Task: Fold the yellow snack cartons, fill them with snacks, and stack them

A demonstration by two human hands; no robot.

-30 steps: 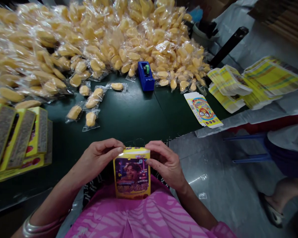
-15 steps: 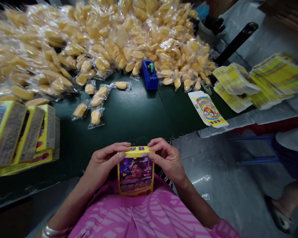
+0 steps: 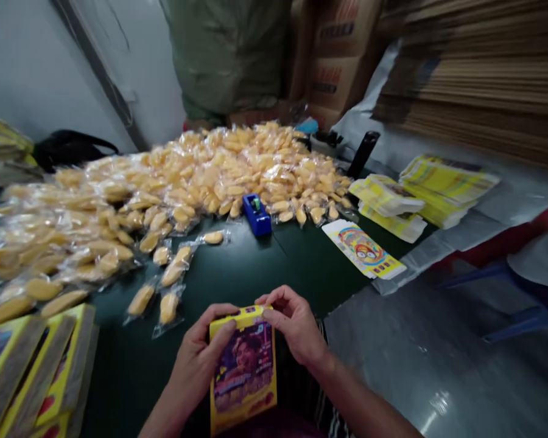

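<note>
A yellow box (image 3: pixel 244 371) with a purple picture front stands upright between my hands at the bottom centre. My left hand (image 3: pixel 205 353) grips its upper left corner, thumb on the front and fingers behind the top. My right hand (image 3: pixel 290 319) pinches the top right corner between thumb and fingers. Beyond the box, a blue tape dispenser (image 3: pixel 257 216) sits on the dark green table (image 3: pixel 296 258), against a large heap of yellow pieces in clear wrappers (image 3: pixel 219 167). A few wrapped pieces (image 3: pixel 168 307) lie loose nearer me.
Filled-looking yellow boxes (image 3: pixel 50 371) lean at the lower left. Flat yellow cartons (image 3: pixel 365 249) and stacks of them (image 3: pixel 442 182) lie at the right. Behind the heap stands a person in green (image 3: pixel 228 55), beside brown cardboard boxes (image 3: pixel 342 73).
The view has tilted up, showing the person and cardboard behind the heap. The box is now slightly turned and more of its front shows, still held by both hands.
</note>
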